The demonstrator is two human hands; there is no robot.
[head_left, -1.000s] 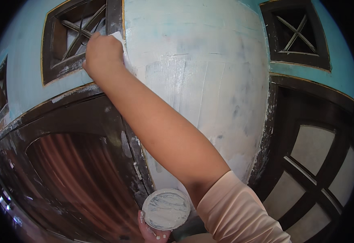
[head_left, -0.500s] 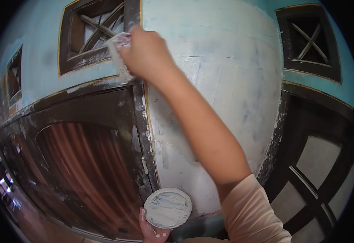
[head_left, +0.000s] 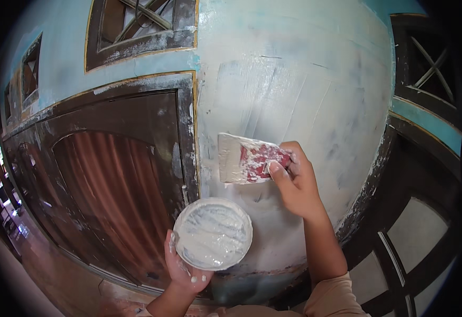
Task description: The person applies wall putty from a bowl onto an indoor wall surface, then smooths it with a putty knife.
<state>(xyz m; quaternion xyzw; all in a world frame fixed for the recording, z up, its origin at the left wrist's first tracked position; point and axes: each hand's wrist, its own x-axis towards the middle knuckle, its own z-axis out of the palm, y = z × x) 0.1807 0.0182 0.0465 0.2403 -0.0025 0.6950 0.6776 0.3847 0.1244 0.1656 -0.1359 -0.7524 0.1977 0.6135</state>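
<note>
In my right hand (head_left: 297, 182) is a putty knife (head_left: 257, 161) with a red handle and a wide blade, both smeared with whitish filler. Its blade points left, in front of the wall and above the dish. My left hand (head_left: 184, 269) holds a round shallow dish (head_left: 213, 232) from below and the left side, fingers partly hidden under it. Wet white filler coats the inside of the dish, and spots of it cling to my left fingers and palm. Behind the knife stands a wall (head_left: 294, 105) covered with streaky pale filler.
Left of the wall is a dark wooden door (head_left: 136, 116) with a reddish-brown curtained panel (head_left: 117, 201) and a latticed vent (head_left: 141, 24) above. To the right stands another dark door (head_left: 384, 185) with pale panes. Turquoise paint (head_left: 64, 87) shows on the surrounding wall.
My right hand has brought the putty knife down and right, away from the corner beside the vent. My left hand has raised the dish, and the view has shifted a little.
</note>
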